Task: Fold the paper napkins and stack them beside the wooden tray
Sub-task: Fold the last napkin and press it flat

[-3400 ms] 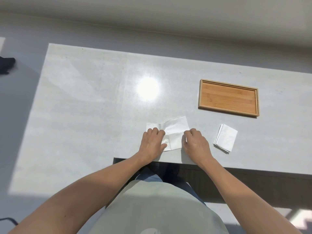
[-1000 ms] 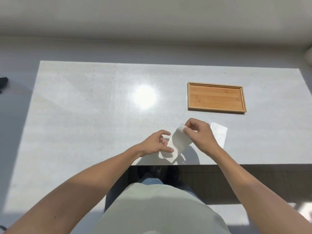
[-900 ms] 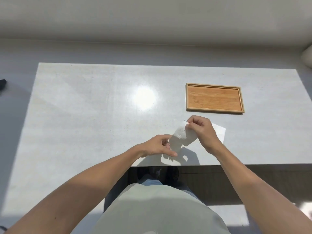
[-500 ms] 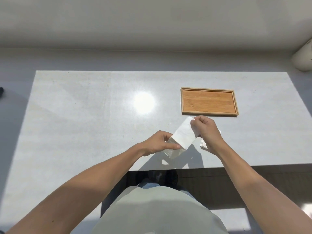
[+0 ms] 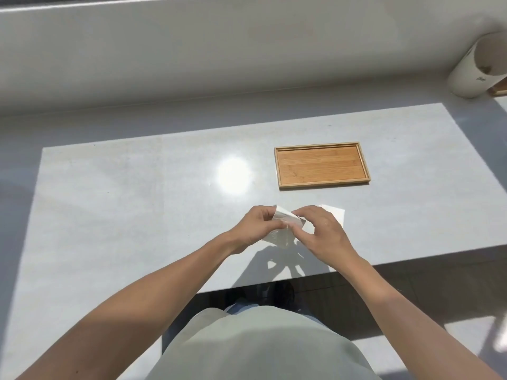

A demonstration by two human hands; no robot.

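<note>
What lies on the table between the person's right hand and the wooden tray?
In the head view, a white stack of napkins pokes out behind the right hand; beyond it, bare table reaches the wooden tray.

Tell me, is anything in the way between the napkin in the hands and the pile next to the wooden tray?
Nothing visible is. The napkin is held above the table by the left hand and right hand. The pile lies just beyond the right hand, in front of the wooden tray, with only bare tabletop around it.
</note>
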